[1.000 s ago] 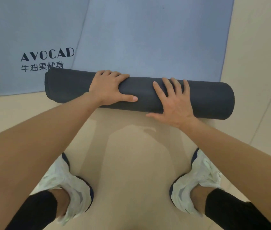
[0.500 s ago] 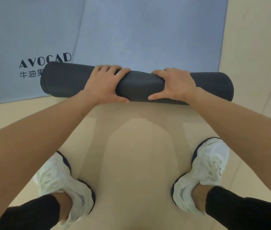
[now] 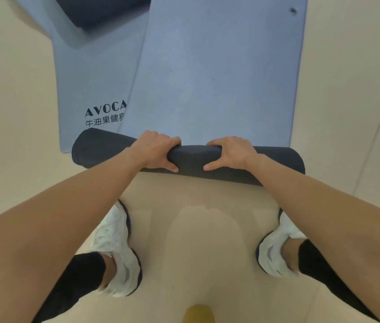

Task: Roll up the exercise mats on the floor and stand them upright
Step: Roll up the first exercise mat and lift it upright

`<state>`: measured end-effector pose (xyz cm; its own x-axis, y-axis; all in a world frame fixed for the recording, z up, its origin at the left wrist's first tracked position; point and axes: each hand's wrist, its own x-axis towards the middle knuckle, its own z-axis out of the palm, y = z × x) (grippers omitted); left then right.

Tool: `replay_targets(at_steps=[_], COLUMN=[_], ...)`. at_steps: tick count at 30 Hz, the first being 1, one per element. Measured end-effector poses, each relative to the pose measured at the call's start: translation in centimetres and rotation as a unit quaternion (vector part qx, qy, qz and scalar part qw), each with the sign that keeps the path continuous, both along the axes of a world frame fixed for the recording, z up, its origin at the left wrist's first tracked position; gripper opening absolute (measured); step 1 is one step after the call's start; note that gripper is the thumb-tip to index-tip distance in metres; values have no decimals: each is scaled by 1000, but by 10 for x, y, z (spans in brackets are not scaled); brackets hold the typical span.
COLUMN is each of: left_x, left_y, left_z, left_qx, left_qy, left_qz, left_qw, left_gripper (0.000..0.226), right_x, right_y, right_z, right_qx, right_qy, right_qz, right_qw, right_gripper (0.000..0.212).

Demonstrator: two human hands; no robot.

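Dark grey, the rolled part of the exercise mat [image 3: 193, 159] lies across the beige floor [image 3: 16, 136] at the near end of its unrolled blue length [image 3: 219, 78], gripped by the left hand [image 3: 154, 150] and right hand [image 3: 231, 152], fingers curled close together over its top, thumbs on the near side.

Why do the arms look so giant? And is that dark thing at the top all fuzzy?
Head view: the wide lens swells the near arms, so the left hand and right hand gripping the roll look small. Head view: the dark shape at the top edge is blurred. Head view: soft light, only faint shadows on the floor.
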<state>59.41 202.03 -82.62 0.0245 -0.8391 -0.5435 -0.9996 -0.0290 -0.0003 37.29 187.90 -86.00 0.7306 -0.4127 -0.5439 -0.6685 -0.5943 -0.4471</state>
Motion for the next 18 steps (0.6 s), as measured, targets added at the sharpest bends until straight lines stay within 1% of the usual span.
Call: replay_targets(at_steps=[5,10,12,14,16,18], left_x=[-28,-51,-55,-56,-55,-52], left_y=[71,122,137,152,165,171], left_z=[7,-3,-11,-21,-32,-39], left_qx=[52,82,90,87,69,54], left_qy=[59,127,154,180,198,206], left_qz=[76,130,154,188,230,254], left_qw=[994,980,972,962,950,943], left_gripper=[75,72,71,71,75,79], right_x=[-17,-34,-35,-35,-39,-49], right_y=[53,91,99,107,118,132], right_z=[3,3,4,3,1,-1], right_qx=[90,104,108,73,-27,-146], right_qy=[42,51,72,95,96,54], right_qz=[37,89,109,138,153,138], right_qw=[994,989,986,983,983,978], right_gripper=[90,75,76,83,93,95])
